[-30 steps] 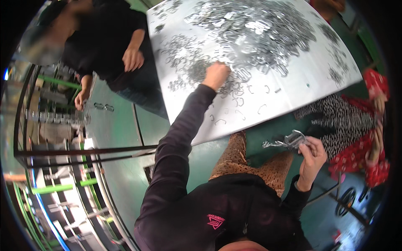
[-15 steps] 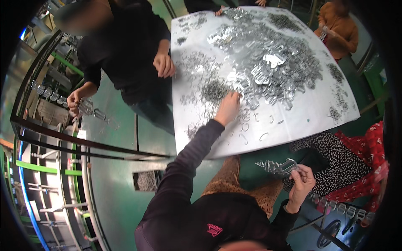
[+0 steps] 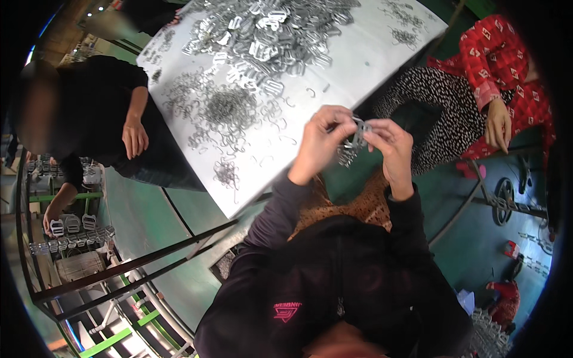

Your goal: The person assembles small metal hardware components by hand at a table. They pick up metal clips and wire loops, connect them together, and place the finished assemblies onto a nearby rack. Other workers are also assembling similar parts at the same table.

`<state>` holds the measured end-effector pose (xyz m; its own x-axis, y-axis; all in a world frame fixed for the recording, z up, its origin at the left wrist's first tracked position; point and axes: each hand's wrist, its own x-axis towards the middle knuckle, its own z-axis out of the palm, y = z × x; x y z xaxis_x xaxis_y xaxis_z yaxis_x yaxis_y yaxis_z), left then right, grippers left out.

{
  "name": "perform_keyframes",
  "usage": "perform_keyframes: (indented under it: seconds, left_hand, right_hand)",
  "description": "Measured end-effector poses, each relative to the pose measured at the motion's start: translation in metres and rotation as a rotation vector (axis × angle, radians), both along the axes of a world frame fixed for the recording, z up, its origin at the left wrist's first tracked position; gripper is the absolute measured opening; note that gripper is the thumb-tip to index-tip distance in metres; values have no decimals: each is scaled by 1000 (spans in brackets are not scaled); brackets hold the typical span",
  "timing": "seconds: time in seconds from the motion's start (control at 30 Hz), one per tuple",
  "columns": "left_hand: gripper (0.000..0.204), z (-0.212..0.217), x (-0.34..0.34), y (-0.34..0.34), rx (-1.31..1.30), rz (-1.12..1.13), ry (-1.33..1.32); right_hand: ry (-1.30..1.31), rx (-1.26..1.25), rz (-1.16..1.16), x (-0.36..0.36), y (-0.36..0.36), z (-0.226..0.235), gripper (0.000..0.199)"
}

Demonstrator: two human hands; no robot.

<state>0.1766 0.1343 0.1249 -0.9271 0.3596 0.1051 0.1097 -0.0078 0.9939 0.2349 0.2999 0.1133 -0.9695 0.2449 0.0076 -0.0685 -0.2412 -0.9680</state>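
where both hands meet, fingers (image 3: 349,128) pinched on small metal clips (image 3: 357,138) (shape unclear)

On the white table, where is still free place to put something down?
The white table is bare along its near right part, between the big pile of metal buckles and the near edge. The left part is crowded with wire hooks. Both hands hold pieces beyond that edge.

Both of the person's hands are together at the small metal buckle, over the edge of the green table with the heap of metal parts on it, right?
Not quite: the table is white, not green; only the floor is green. The head view shows it. The left hand and right hand do meet at the small metal buckle, with the heap of metal parts on the table.
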Motion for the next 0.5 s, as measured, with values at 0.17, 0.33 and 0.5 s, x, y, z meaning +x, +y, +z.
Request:
perform_keyframes:
  seconds: [0.17, 0.33, 0.5]
  left_hand:
    - [12, -2, 9, 14, -275, 176, 572]
    - [11, -14, 7, 12, 37, -39, 320]
    - [11, -22, 0, 5, -17, -29, 546]
  right_hand:
    - [-36, 141, -87, -1, -11, 3, 17]
    - [47, 363, 131, -4, 12, 4, 18]
    - [7, 283, 118, -78, 45, -6, 21]
